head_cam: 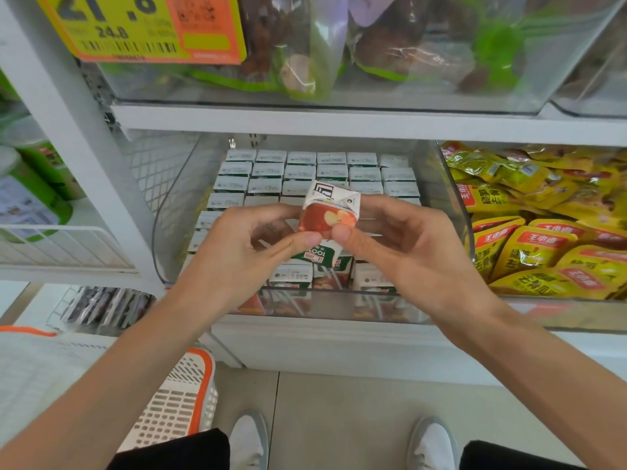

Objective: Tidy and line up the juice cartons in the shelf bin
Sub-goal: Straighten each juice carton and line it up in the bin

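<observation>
A small apple juice carton (pixel 327 217) with a red apple picture is held tilted above the clear shelf bin (pixel 339 305). My left hand (pixel 247 245) pinches its left side and my right hand (pixel 400 242) pinches its right side, thumbs meeting at the lower edge. Below, several juice cartons (pixel 298 173) stand in neat rows filling the back of the bin. Some cartons at the front (pixel 291 276) stand close to the bin's front wall, partly hidden by my hands.
A clear bin of yellow snack packets (pixel 543 232) adjoins on the right. Bagged goods (pixel 305 45) fill the shelf above, with a yellow price tag (pixel 142 25). A white and orange basket (pixel 183 398) stands on the floor at left, by my shoes (pixel 249 439).
</observation>
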Motion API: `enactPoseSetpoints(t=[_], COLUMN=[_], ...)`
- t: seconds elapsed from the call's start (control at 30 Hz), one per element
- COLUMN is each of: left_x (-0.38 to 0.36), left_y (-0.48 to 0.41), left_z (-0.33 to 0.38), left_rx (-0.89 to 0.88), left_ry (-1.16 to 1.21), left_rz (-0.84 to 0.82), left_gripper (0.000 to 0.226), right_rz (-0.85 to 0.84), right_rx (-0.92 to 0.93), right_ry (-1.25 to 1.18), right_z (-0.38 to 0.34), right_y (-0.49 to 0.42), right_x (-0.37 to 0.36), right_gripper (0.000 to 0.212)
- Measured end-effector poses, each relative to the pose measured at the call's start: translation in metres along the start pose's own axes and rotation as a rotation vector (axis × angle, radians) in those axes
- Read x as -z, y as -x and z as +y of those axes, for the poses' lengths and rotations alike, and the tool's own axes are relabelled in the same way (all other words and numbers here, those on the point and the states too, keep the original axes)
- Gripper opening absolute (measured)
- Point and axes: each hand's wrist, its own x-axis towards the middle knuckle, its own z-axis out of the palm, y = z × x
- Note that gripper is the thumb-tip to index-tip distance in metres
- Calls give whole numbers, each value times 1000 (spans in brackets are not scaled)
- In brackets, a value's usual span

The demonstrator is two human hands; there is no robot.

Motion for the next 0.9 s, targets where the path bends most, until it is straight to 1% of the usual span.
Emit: enactPoseSetpoints(t=[0.1,0.17,0.23,0.27,0.33,0.37,0.4,0.47,0.53,0.63,0.7,0.77,0.8,0.87,0.9], left_x=[-1,-2,-1,-1,-1,-2,-3,-4,-6,-7,-8,-8,-8,-8,-8], left_y=[2,3,3,3,4,5,6,5,5,5,4,3,3,3,4], left_z=[4,5,5,4,5,5,6,8,7,9,9,6,5,3,1], left_rx=[13,19,37,42,43,31,5,-61,-101,-116,-116,-101,-82,-32,-15], left_ry=[-49,-30,20,28,21,21,25,23,30,29,25,45,56,42,14], left_rz=[-18,-35,-97,-144,-214,-227,-225,-185,-138,-99,-62,-31,-14,16,24], left_gripper=[41,41,46,58,91,102,106,100,91,80,72,62,60,66,67], right_rz=[32,55,58,62,88,94,81,25,-8,-29,-46,-70,-90,-138,-165], right_rx=[-48,-125,-206,-239,-305,-346,-384,-432,-441,-447,-434,-384,-337,-174,-84], right_ry=[-56,-97,-166,-210,-307,-340,-354,-341,-326,-297,-218,-110,-17,252,363], right_z=[-2,-3,-4,-4,-5,-6,-6,-5,-5,-7,-8,-8,-7,-5,-6], right_y=[-1,0,0,-1,-3,-4,-5,-5,-5,-4,-5,-6,-6,-6,-5], right_x=[-1,0,0,0,0,0,1,1,2,2,0,-1,0,7,11], right_gripper=[27,32,38,38,33,31,30,33,36,38,36,30,26,22,25])
